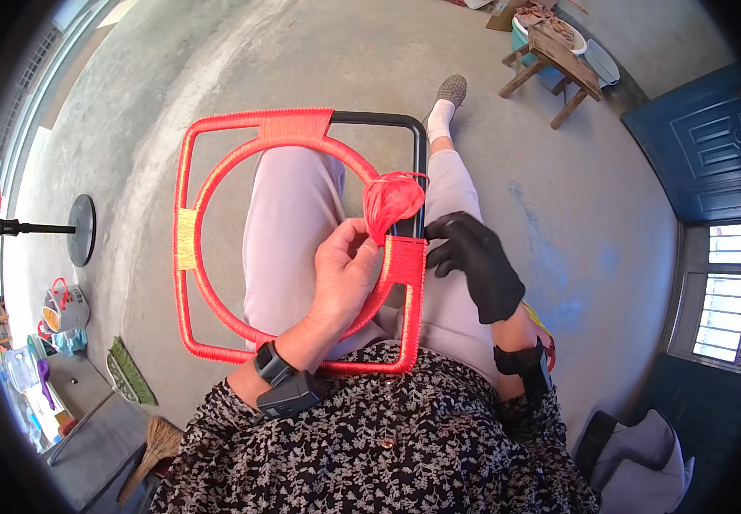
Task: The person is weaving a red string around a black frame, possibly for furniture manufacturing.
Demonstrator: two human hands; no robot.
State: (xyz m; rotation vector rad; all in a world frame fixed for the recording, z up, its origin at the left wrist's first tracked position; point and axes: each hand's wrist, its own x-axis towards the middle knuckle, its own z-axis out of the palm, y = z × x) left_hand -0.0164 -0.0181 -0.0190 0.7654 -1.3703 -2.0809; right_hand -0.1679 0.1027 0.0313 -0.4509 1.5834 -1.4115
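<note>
A square frame (180,171) with a ring inside it lies over my lap. Red cord is wound round most of it, a yellow band (186,240) sits on its left side, and black bare tubing (376,118) shows at the upper right corner. My bare left hand (345,267) pinches the lower end of a red cord bundle (394,199) above the red wrapped band (405,259) on the right side. My right hand (480,270), in a black glove, is just right of that side. Its fingers are bent and apart, with nothing visible in them; whether the tips touch the frame is unclear.
A wooden stool (559,62) stands at the far right beside a tub (520,38). At left are a round-based stand (83,230), a bucket (67,308), a green broom (130,370) and a straw brush (154,445). A blue door (704,141) is at right.
</note>
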